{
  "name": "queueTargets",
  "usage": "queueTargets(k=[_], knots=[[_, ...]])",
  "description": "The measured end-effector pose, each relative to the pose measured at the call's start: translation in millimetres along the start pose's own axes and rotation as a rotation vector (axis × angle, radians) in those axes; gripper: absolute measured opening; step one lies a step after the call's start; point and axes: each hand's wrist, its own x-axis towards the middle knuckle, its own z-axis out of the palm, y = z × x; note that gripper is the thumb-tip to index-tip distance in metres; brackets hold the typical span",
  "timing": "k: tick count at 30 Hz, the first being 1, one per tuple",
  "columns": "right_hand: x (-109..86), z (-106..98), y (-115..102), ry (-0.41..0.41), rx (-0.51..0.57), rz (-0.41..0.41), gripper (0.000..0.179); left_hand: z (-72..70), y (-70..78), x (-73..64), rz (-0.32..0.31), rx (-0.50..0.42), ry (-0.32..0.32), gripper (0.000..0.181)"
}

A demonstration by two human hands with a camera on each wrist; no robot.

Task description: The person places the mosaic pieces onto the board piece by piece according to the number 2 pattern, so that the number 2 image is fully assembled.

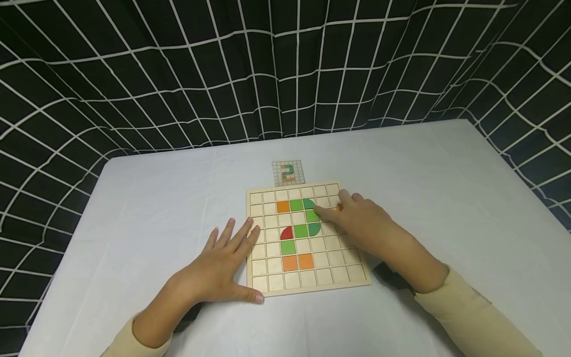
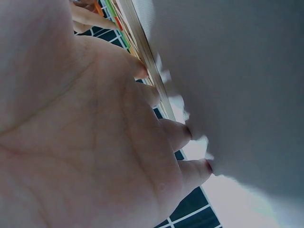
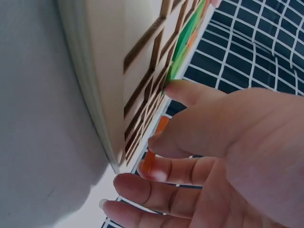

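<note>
A wooden grid board (image 1: 330,263) lies on the table with orange, green, teal and red tiles set in its squares. My left hand (image 1: 223,270) is spread at the board's left side, two fingertips on its frame and the thumb at the near-left corner. Over the board's right side, my right hand (image 1: 363,225) pinches a small orange tile (image 3: 156,145), seen nearly edge-on in the right wrist view. One extended digit of that hand touches the board by the green tile (image 1: 312,217) below a rounded teal tile (image 1: 309,203). A red quarter-round tile (image 1: 286,233) sits lower left.
Behind the board a small clear card (image 1: 288,173) with a printed grid and a coloured figure lies flat. The table (image 1: 147,208) wears a white cloth. Black curtains (image 1: 250,74) with white grid lines stand along its back and sides.
</note>
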Motion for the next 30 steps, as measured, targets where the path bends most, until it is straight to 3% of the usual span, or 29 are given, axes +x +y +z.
queueTargets(k=[10, 20, 27, 30], knots=[[-7.1, -7.7, -8.4, -0.033, 0.076, -0.072, 0.055, 0.0, 0.1, -0.5, 0.002, -0.015, -0.003, 0.130], [-9.4, -9.5, -19.0, 0.018, 0.178, -0.204, 0.024, -0.5, 0.2, -0.5, 0.002, -0.018, -0.008, 0.129], [-8.8, -10.8, -23.5, 0.019, 0.235, -0.222, 0.009, -0.1, 0.1, -0.4, 0.000, -0.016, -0.006, 0.129], [-8.8, -11.4, -25.4, -0.004, 0.267, -0.227, 0.011, 0.2, 0.2, -0.3, 0.001, -0.017, -0.005, 0.129]])
